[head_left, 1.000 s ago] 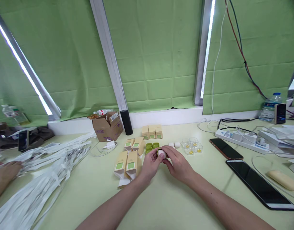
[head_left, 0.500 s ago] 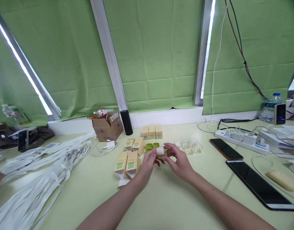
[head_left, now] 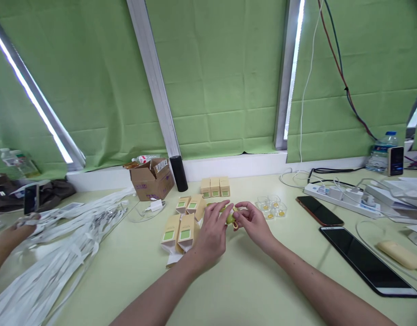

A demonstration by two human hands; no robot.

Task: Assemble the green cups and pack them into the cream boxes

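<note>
Both hands meet over the middle of the pale table. My left hand has its fingers wrapped round a small green case, its back turned to the camera. My right hand pinches the case's right side, where a small yellowish loop shows. Other green cases lie mostly hidden behind my left hand. Tan boxes with green labels stand just left of it, and three more boxes are in a row behind. Clear cups with yellow centres sit right of my right hand.
White straps spread over the left side, with another person's hand on them. A cardboard box and black cylinder stand at the back. Phones, a power strip and cables lie right.
The case has been turned in my hands, and its white content no longer shows. My left hand has rolled over it, back upward. Another person's hand has come in at the left edge.
</note>
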